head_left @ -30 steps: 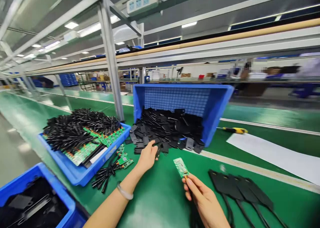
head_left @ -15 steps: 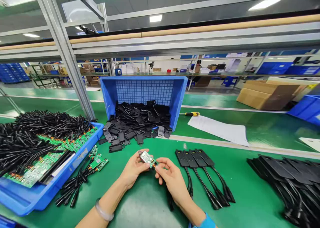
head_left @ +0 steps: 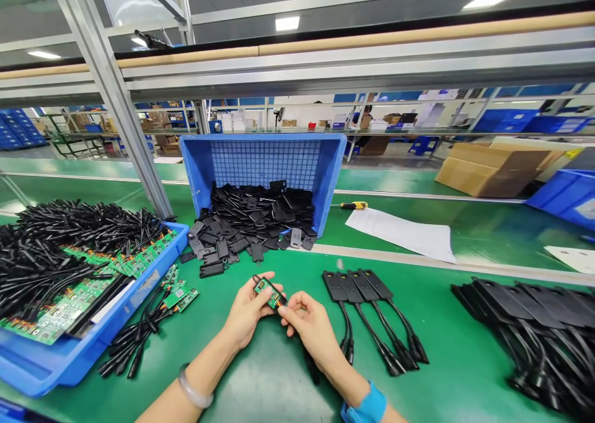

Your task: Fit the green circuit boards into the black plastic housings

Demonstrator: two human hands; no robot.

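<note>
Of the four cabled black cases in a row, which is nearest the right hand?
The leftmost case: it lies closest to the right hand, while the other three cases sit farther off to its right.

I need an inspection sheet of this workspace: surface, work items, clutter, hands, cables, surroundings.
Surface: green bench, glossy, reflecting light.
Work items: held board, apparently seated in a black case; loose boards beside the tray; black covers spilling from a tipped bin; four cased units in a row; more units far right.
Clutter: screwdriver and paper right of the bin.
Hands: left hand holds the board; right hand at its wired end, exact grip unclear.
Cables: black cables bunched beside the tray, others heaped inside it and trailing from the units.
Surroundings: metal post; carton behind.
</note>
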